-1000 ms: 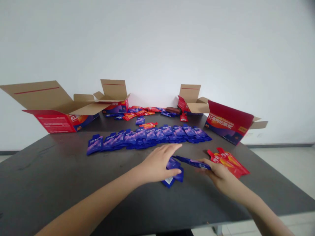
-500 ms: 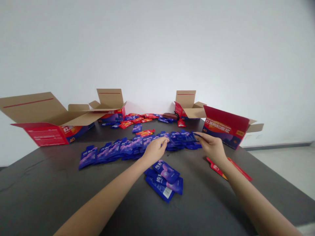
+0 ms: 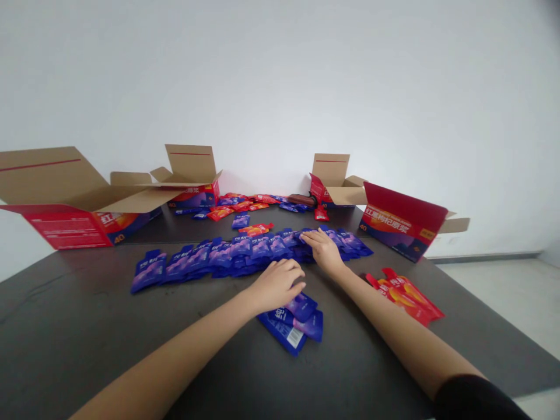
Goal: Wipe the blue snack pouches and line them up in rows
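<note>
A long row of overlapping blue-purple pouches [image 3: 219, 255] runs across the dark table. My right hand [image 3: 324, 249] rests with outstretched fingers on the pouches right of the row's middle, partly hiding them. My left hand [image 3: 277, 284] hovers over the top of a small pile of blue pouches [image 3: 306, 321] on the near side. Its fingers are bent and the thumb stands apart, with nothing visible between them. The pile's far end is hidden by this hand; one pouch in it shows a barcode side. Two or more red pouches [image 3: 409, 294] lie right of my right forearm.
Open cartons stand at left [image 3: 65, 227], back left [image 3: 201, 195], back right [image 3: 335, 192] and right [image 3: 394, 224]. Mixed red and blue pouches [image 3: 240, 204] lie along the wall, near a dark brown item [image 3: 301, 200]. A single red pouch [image 3: 256, 229] lies behind the row.
My left hand has drawn back from the row to the near pile, its fingers opening. My right hand has shifted left along the row and released the pouch it pinched. The view has shifted slightly.
</note>
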